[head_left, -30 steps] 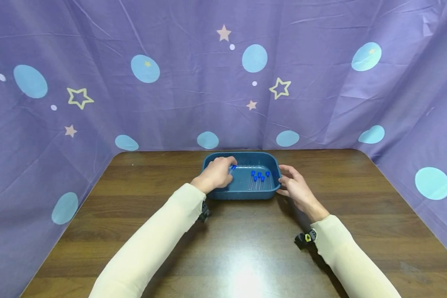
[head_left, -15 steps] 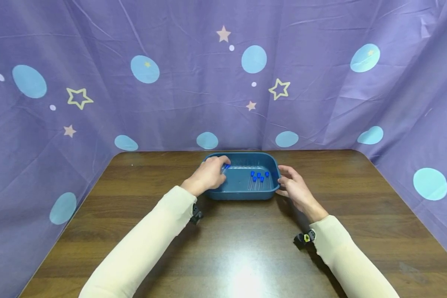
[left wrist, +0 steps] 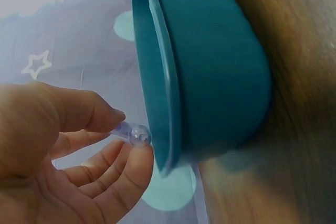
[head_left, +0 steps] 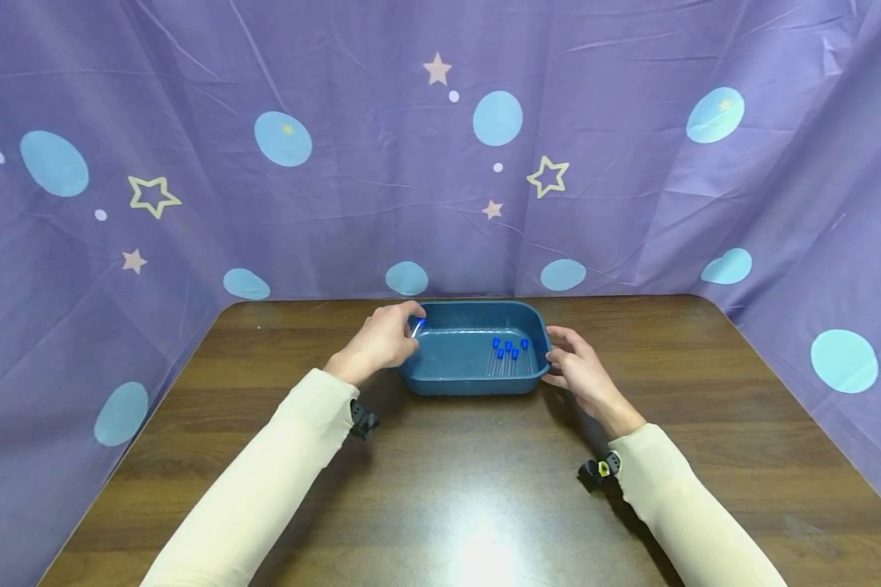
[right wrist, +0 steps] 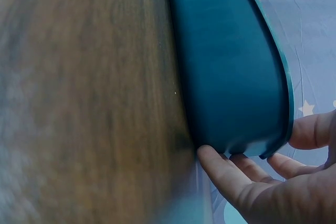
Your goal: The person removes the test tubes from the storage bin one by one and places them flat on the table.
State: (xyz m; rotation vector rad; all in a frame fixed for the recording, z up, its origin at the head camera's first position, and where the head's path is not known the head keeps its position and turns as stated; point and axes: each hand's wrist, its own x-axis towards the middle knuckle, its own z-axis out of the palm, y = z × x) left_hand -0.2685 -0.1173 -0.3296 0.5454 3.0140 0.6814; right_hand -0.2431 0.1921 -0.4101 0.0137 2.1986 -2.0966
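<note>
Holding a tube [left wrist: 126,130], slim and transparent, with blue cap [head_left: 421,324] and rounded end. Pinched, tilted, between thumb and fingertips of the left hand [head_left: 378,338], just beside the left rim of the tray [head_left: 473,388]. With the right hand [head_left: 583,368] spread, touching the tray's right end.

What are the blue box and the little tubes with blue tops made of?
Box: probably plastic, smooth and slightly shiny; light glints along its rim.
Tubes: shiny plastic or glass; they look see-through.
Tops: likely plastic, solid blue; too small to judge shine.

Six tubes [head_left: 515,355], one tray [head_left: 475,386]
</note>
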